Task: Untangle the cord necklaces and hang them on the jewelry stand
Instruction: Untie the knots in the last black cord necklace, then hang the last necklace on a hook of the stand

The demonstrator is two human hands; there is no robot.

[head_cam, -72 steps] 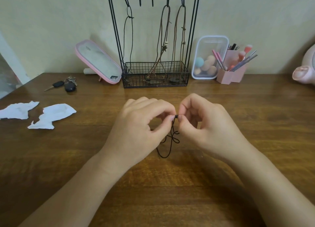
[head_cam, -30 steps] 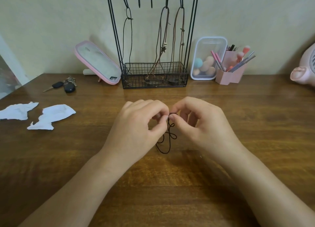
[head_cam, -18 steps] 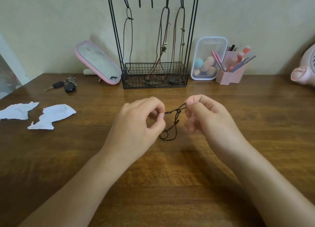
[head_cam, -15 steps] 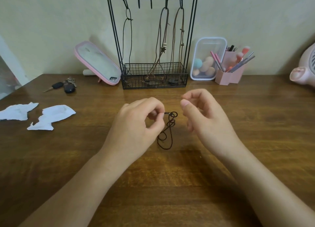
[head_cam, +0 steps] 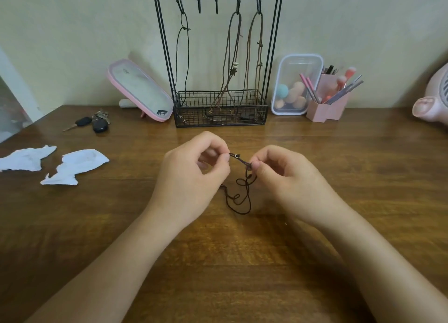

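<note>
A dark tangled cord necklace (head_cam: 240,194) hangs in loops between my hands, its lower loops lying on the wooden table (head_cam: 218,262). My left hand (head_cam: 191,177) pinches one end of it, close to a small bead. My right hand (head_cam: 288,179) pinches the cord a short way to the right. Behind them the black wire jewelry stand (head_cam: 219,56) stands against the wall. A black cord necklace (head_cam: 183,56) hangs from its left hook and two brown cord necklaces (head_cam: 244,56) from its right hooks, their ends resting in the stand's basket.
A pink-framed mirror (head_cam: 138,90) leans left of the stand, with keys (head_cam: 94,124) in front of it. Torn white paper pieces (head_cam: 72,165) lie at the left. A clear box of sponges (head_cam: 295,85), a pink brush holder (head_cam: 327,102) and a pink appliance (head_cam: 434,99) stand at the right.
My right hand, which had let go of the cord half a second ago, pinches it again. The cord is stretched a little between my hands.
</note>
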